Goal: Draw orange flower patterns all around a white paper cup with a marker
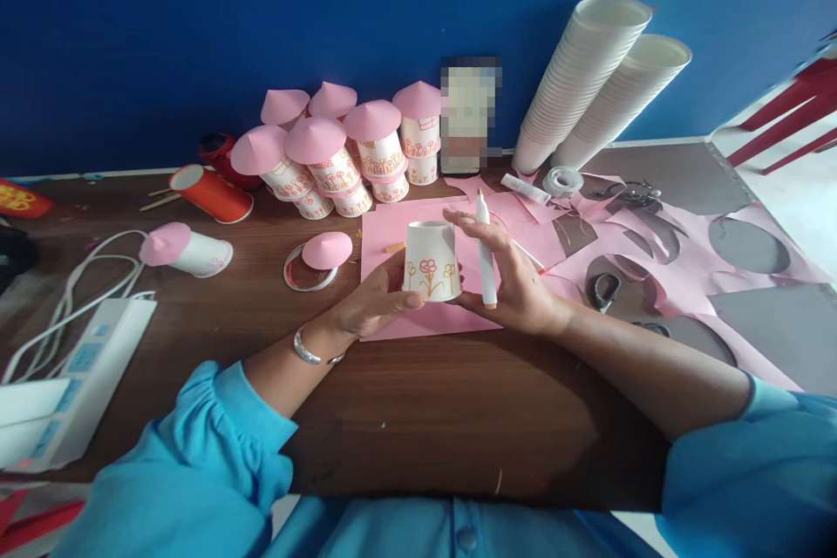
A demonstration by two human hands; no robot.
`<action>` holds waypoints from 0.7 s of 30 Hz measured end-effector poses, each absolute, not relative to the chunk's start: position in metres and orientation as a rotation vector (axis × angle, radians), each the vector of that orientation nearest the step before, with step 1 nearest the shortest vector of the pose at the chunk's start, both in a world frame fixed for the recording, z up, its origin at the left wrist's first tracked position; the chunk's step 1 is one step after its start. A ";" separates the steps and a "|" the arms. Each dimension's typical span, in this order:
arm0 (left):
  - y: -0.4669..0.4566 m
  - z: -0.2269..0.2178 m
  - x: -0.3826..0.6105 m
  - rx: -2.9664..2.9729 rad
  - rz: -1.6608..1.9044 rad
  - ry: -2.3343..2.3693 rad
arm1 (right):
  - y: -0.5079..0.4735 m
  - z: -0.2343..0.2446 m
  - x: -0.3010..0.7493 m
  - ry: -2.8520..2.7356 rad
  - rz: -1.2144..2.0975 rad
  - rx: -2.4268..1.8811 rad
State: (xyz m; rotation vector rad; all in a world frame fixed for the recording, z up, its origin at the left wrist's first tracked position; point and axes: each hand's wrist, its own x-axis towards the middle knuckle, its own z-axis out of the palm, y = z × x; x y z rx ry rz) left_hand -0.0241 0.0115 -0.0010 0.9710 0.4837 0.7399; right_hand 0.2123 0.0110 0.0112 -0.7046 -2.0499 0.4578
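An upside-down white paper cup (pixel 432 257) with red and yellow flowers drawn on it stands on a pink paper sheet (pixel 392 318). My left hand (pixel 376 301) grips its lower left side. My right hand (pixel 506 266) touches the cup's right side with fingertips, and holds a white marker (pixel 485 257) upright between the fingers, tip pointing up.
Decorated cups with pink cone lids (pixel 340 148) are stacked at the back. Two leaning stacks of plain cups (pixel 588 78), a tape roll (pixel 563 181), scissors (pixel 605 289) and cut pink paper (pixel 673 261) lie right. A red cup (pixel 213 192), a lidded cup (pixel 187 250), a loose pink cone (pixel 325 250) and a power strip (pixel 78 375) are left.
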 end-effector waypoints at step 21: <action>0.011 -0.001 -0.024 1.034 0.727 0.539 | 0.011 0.010 0.212 -2.045 0.425 -0.722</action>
